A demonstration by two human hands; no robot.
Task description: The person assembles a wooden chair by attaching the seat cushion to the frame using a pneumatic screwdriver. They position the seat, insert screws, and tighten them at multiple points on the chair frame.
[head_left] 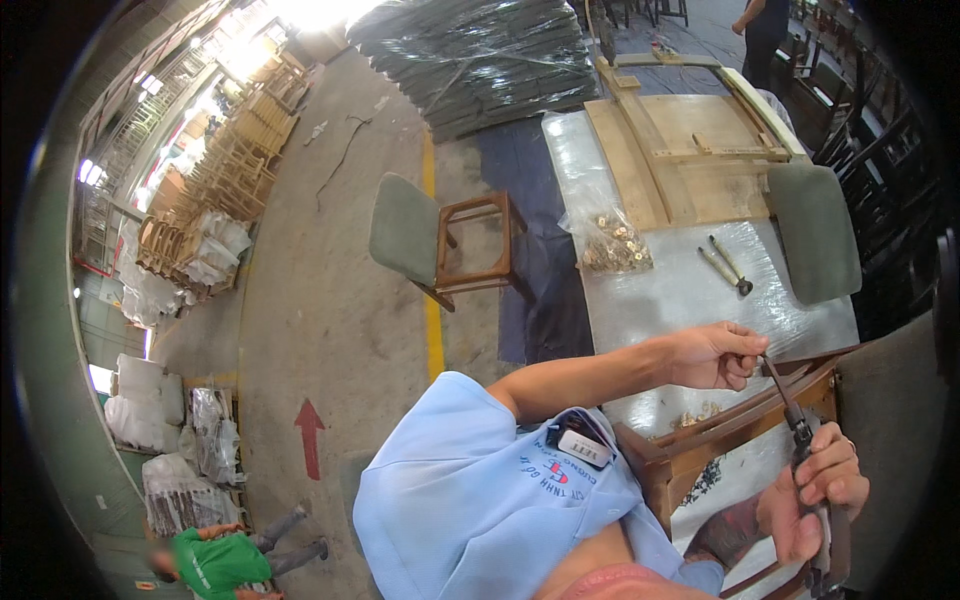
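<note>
In my right hand (825, 480) is a dark power screwdriver (802, 425), my fingers wrapped round its body. Its long thin bit points up and left toward my left hand (715, 355). The thumb and fingers of that hand are pinched together at the bit's tip; whatever they hold is too small to make out. Both hands are over a brown wooden chair frame (690, 450), whose rails pass beneath and beside the screwdriver. A grey-green padded panel (885, 400) stands just right of the frame.
On the plastic-wrapped table lie pliers (735, 270), a bag of metal fittings (615, 245), a wooden jig (680, 150) and a grey-green pad (815, 235). A seatless chair (480, 240) stands on the floor. Wrapped stock (480, 70) is behind. A person in green (220, 562) is at lower left.
</note>
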